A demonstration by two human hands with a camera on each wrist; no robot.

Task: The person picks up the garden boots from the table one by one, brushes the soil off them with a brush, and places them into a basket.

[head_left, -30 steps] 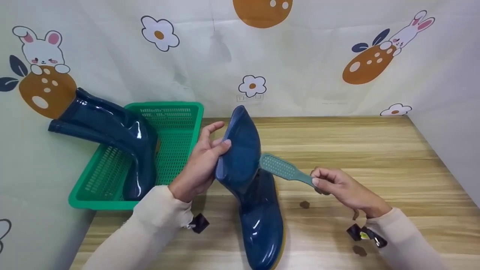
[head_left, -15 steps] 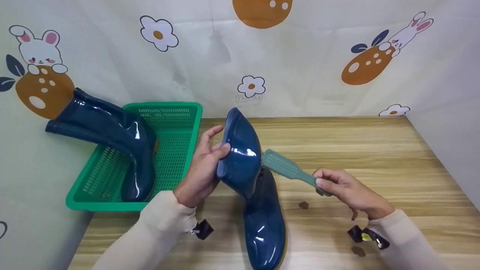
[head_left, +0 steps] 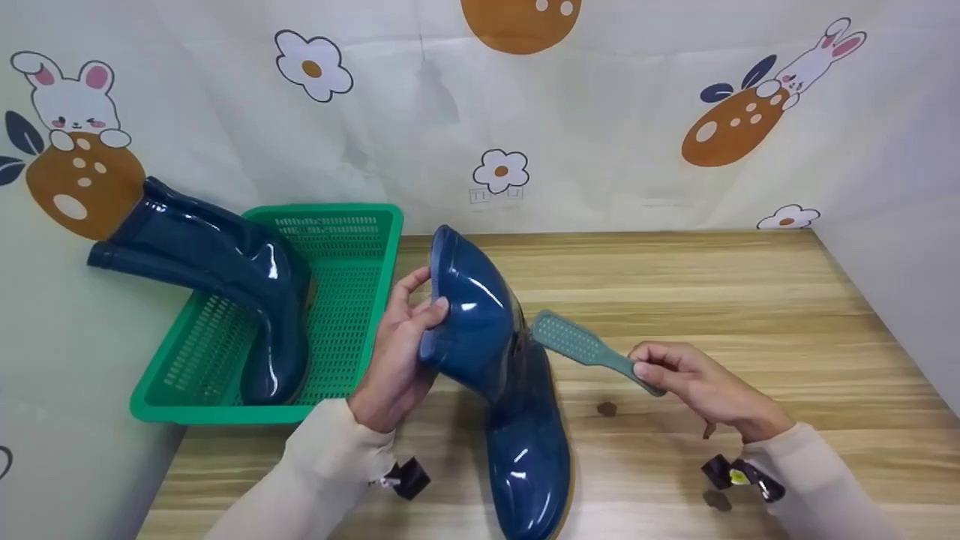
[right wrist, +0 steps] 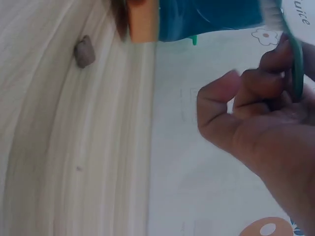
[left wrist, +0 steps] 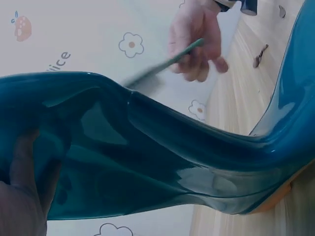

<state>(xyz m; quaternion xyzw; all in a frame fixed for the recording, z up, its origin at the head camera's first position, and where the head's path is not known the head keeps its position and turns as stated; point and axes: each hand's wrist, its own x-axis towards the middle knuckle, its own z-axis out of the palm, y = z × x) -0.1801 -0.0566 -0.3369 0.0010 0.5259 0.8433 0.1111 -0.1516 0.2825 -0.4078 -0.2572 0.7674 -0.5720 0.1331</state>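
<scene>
A shiny blue rubber boot (head_left: 529,450) stands on the table with its toe toward me, its shaft bent to the left. My left hand (head_left: 401,349) grips the shaft's top rim, thumb on the near side; some of its fingers are hidden behind the boot. My right hand (head_left: 694,382) pinches the handle of a green brush (head_left: 574,339). In the left wrist view the brush (left wrist: 157,71) meets the upper edge of the boot shaft (left wrist: 162,147), its bristles blurred. Pale bristles also show against the boot (right wrist: 211,14) in the right wrist view.
A green plastic basket (head_left: 394,300) stands at the left with a second blue boot (head_left: 274,330) leaning out over its rim. Small brown lumps (head_left: 607,409) lie on the wooden table (head_left: 750,300). A printed sheet (head_left: 615,112) hangs behind.
The boot's shaft, with my left hand on it, has tilted left and slightly down. The brush has shifted a little to the right and stays at the shaft's right side.
</scene>
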